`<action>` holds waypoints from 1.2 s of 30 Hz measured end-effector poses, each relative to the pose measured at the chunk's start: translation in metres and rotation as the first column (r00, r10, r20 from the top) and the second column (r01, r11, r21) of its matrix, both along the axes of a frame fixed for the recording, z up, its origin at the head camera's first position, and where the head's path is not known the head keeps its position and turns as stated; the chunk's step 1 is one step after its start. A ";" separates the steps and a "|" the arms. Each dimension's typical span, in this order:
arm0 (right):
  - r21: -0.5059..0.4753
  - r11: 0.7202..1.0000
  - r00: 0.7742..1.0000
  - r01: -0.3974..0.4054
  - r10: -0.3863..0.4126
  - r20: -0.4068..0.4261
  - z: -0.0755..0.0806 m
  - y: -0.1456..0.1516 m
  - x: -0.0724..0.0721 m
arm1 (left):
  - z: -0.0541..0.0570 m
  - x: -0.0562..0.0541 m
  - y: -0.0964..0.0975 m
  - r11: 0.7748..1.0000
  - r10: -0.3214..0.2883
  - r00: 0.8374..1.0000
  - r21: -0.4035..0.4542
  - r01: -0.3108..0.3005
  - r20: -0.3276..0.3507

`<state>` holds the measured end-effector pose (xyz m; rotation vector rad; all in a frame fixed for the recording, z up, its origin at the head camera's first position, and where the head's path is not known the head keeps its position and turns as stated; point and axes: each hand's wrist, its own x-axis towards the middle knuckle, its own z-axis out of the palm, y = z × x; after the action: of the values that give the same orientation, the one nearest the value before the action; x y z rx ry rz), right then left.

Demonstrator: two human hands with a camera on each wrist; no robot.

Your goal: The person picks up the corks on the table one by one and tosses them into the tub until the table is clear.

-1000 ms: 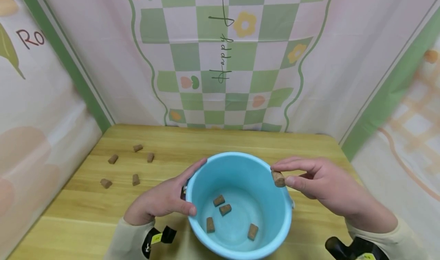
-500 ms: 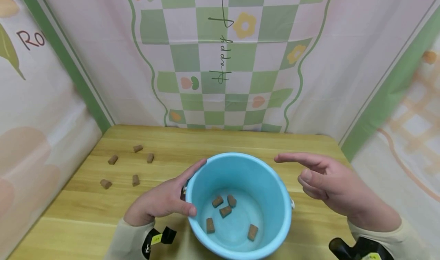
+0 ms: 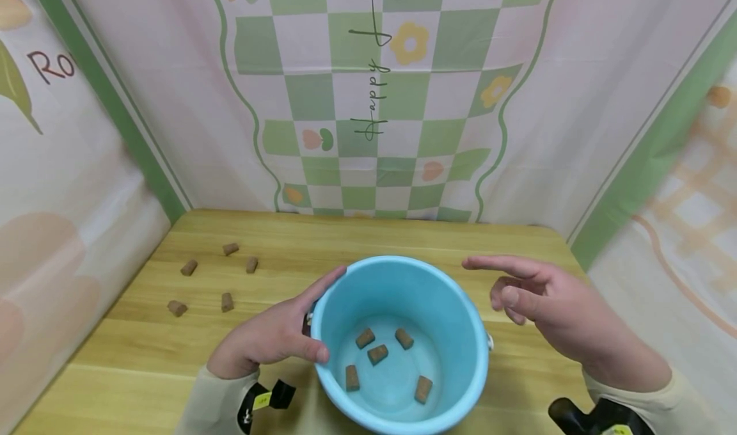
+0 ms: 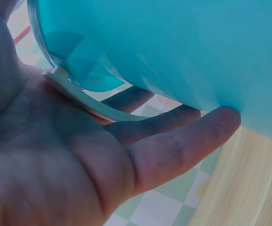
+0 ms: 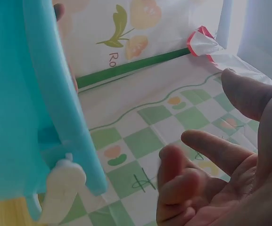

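A light-blue bucket (image 3: 328,384) stands on the wooden table, tilted slightly toward me in the head view. My left hand (image 3: 282,329) grips its left side, thumb over the rim and fingers along the outer wall. In the left wrist view, the white handle (image 4: 86,101) runs between palm and bucket wall. Several brown corks lie apart on the bucket's floor, among them one cork (image 3: 404,338) toward the back right. Just right of the rim hovers my right hand (image 3: 547,307), holding nothing; its index finger is extended and the other fingers are loosely bent.
Several more corks lie scattered on the table's left side, including a cork (image 3: 177,308) near the left edge and another cork (image 3: 228,302) closer to my left hand. A printed cloth (image 3: 357,89) hangs behind the table (image 3: 115,371), with more cloth at both sides.
My right hand has let go of a cork over the bucket and drawn back a little to the right. That cork landed inside and rolled right. The left hand stays put.
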<state>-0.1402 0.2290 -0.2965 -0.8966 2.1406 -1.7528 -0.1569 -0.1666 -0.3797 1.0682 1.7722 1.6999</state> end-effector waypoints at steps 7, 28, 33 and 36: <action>0.129 0.989 0.993 0.068 -0.055 -0.104 -0.003 0.003 0.004 | 0.000 0.000 0.001 1.000 -0.002 1.000 0.002 0.002 -0.005; 0.023 0.995 0.995 -0.097 0.097 -0.020 -0.071 -0.007 0.014 | -0.002 -0.001 0.000 1.000 0.012 1.000 -0.006 -0.012 0.005; 0.008 0.993 0.992 -0.117 0.117 -0.050 -0.074 -0.012 0.021 | -0.001 0.000 0.000 1.000 0.023 1.000 -0.015 -0.023 0.003; 0.022 0.996 0.994 -0.090 0.091 -0.056 -0.073 -0.015 0.026 | -0.001 0.000 0.000 0.999 0.029 1.000 -0.019 -0.029 0.004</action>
<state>-0.1144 0.2136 -0.3690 -1.0336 2.1127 -1.6795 -0.1570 -0.1666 -0.3810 1.0354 1.8053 1.6981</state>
